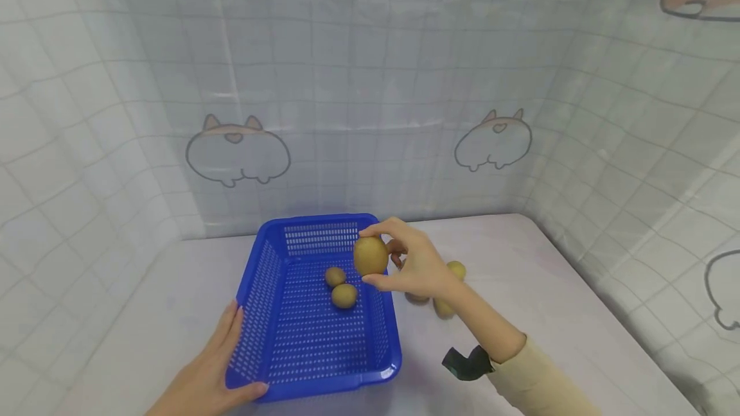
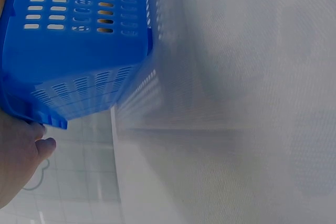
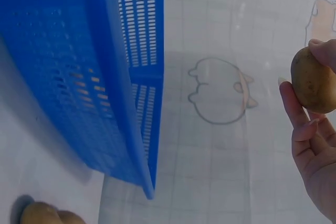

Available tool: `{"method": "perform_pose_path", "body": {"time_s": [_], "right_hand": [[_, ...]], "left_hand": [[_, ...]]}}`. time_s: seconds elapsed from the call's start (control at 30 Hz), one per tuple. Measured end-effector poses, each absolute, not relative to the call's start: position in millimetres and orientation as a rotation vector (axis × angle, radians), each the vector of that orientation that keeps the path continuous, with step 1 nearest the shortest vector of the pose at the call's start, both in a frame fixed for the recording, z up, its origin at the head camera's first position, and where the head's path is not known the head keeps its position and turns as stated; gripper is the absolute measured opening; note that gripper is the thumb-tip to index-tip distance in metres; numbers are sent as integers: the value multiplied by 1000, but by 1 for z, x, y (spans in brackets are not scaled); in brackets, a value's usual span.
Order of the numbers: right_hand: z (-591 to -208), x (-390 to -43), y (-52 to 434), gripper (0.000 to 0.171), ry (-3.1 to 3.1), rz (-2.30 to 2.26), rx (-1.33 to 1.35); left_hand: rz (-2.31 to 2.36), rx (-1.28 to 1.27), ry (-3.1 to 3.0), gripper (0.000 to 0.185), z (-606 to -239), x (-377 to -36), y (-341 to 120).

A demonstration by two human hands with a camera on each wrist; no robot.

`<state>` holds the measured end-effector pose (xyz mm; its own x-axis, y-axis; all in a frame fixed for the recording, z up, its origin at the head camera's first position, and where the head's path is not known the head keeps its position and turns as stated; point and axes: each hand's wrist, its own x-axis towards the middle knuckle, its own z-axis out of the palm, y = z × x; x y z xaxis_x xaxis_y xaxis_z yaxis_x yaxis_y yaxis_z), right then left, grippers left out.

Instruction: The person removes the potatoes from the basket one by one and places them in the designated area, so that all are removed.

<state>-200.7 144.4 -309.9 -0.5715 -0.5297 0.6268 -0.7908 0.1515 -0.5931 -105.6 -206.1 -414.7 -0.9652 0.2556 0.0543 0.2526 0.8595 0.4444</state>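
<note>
A blue slotted basket (image 1: 272,364) stands on the table. Two small potatoes (image 1: 334,276) (image 1: 344,296) lie on its floor. My right hand (image 1: 399,263) pinches a larger potato (image 1: 370,255) between thumb and fingers, above the basket's right rim; the right wrist view shows that potato (image 3: 314,80) in my fingers beside the basket wall (image 3: 137,77). My left hand (image 1: 222,364) grips the basket's near left corner, thumb over the front rim. In the left wrist view the left hand (image 2: 21,158) holds the basket's edge (image 2: 37,114).
More potatoes (image 1: 451,271) lie on the table right of the basket, partly hidden by my right hand, and appear low in the right wrist view (image 3: 44,214). A tiled cartoon-print curtain (image 1: 370,114) walls the table on three sides.
</note>
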Motion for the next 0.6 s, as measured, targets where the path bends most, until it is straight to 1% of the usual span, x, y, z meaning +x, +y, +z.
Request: {"method": "perform_pose_path", "body": {"time_s": [0.17, 0.4, 0.6], "right_hand": [[-294, -187, 152, 56, -2167, 1352, 1255], [-294, -190, 166, 58, -2173, 1358, 1242], [-297, -190, 179, 58, -2241, 1329, 1171]], "left_hand": [[720, 398, 3010, 123, -415, -107, -206], [696, 417, 3033, 124, -414, -107, -207], [682, 373, 2994, 124, -412, -108, -207]]}}
